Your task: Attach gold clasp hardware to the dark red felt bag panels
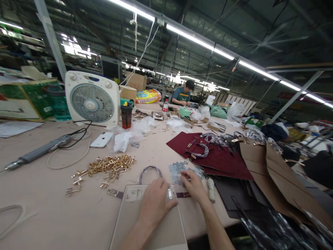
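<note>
My left hand [155, 202] lies flat, palm down, on a beige bag panel [145, 225] at the table's near edge, beside a small metal plate [170, 193] fitted on the panel. A dark strap [183, 195] runs under the panel. My right hand [191, 183] is just right of the left one, fingers pinched at the edge of a clear plastic bag of small metal parts [179, 170]; what the pinch holds is too small to name. A wrapped curved handle [148, 172] sits just beyond the panel.
A heap of gold metal fittings [109, 166] lies to the left. An electric screwdriver [36, 154], a phone [102, 139], a white fan [91, 99] and a dark cup [126, 116] stand farther back. Maroon bag pieces [213, 156] and brown panels [281, 177] fill the right. Another person [183, 94] works at the far end.
</note>
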`<action>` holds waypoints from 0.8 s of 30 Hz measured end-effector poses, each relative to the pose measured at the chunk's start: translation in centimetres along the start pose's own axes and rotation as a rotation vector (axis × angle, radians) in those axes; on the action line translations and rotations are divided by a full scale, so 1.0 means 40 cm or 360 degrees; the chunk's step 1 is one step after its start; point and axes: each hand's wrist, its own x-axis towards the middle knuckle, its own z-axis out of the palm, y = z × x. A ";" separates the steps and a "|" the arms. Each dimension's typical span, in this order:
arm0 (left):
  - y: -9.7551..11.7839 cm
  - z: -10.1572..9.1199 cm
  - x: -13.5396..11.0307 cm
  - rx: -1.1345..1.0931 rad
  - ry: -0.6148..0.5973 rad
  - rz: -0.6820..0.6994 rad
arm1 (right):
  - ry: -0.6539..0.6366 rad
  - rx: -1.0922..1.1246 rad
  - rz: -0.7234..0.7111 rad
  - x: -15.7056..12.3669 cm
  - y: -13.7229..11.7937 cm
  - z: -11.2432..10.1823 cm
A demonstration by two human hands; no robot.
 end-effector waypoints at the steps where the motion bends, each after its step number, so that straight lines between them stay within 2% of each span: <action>1: -0.001 0.000 -0.001 -0.0001 -0.0002 -0.0001 | 0.0018 -0.0038 0.0006 0.012 0.006 0.002; 4: -0.001 0.001 -0.001 -0.0007 -0.0008 -0.0005 | 0.0011 -0.0151 -0.0002 0.048 0.027 -0.004; 7: -0.002 0.001 -0.002 -0.0006 -0.0007 -0.0013 | -0.0089 -0.0238 -0.0021 0.074 0.043 -0.014; 13: 0.000 0.004 -0.009 -0.0017 0.0038 -0.0007 | -0.0196 -0.0326 -0.0004 0.094 0.062 -0.020; 20: 0.002 0.002 -0.015 0.0006 0.0071 0.0047 | -0.0045 -0.0259 -0.0035 0.086 0.064 -0.021; 24: -0.001 0.005 -0.020 -0.0010 0.0086 0.0036 | 0.0132 -0.0113 -0.0032 0.045 0.034 -0.014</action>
